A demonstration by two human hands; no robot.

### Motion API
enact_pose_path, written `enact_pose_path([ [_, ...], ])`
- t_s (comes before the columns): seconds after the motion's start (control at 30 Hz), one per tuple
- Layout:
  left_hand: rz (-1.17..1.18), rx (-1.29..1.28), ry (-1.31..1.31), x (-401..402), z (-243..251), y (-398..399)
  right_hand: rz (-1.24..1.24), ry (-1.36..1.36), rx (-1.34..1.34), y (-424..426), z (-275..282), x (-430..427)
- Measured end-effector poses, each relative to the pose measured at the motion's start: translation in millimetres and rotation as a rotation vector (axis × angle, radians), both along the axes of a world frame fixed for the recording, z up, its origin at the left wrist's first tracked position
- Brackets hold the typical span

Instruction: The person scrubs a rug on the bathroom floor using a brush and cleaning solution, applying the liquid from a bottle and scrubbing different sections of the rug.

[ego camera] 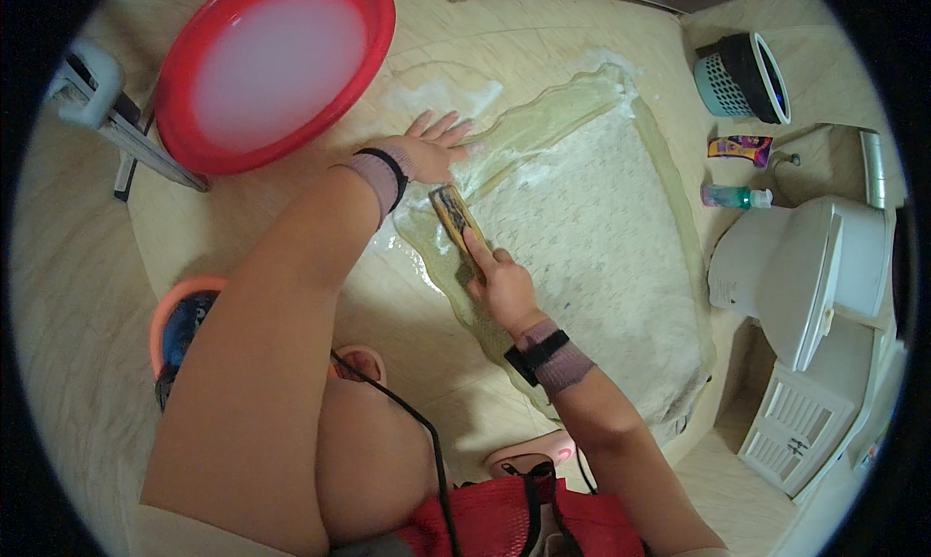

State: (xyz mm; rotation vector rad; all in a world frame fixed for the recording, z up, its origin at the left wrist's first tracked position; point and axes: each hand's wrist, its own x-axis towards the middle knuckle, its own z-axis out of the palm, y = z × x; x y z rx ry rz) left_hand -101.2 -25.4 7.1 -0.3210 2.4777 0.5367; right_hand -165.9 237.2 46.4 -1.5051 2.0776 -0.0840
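A wet, pale rug or mat (582, 222) with a greenish border lies spread on the tiled floor, with white suds along its upper edges. My right hand (502, 281) grips a scrub brush (457, 219) with a yellowish wooden back, which rests on the border near the rug's left corner. My left hand (435, 148) lies flat with fingers spread, its fingertips at the rug's upper left edge, and holds nothing. Suds (451, 95) also lie on the floor just beyond that hand.
A red basin (364, 70) of cloudy water stands at the upper left, beside a metal-framed object (145, 139). At the right are a toilet (764, 259), a bottle (727, 196), a purple pouch (740, 150) and a lined waste basket (720, 84). An orange-rimmed container (161, 317) sits lower left.
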Motion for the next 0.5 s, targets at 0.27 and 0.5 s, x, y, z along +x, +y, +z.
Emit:
enact_pose_path([
  [0.27,0.066,0.012,0.067,17.1,-4.1,0.3,0.165,-0.052,0.092,149.3,9.8,-34.8],
  [0.5,0.049,-0.005,0.05,14.9,-9.2,0.7,0.168,-0.08,-0.064,-4.7,4.8,14.7],
])
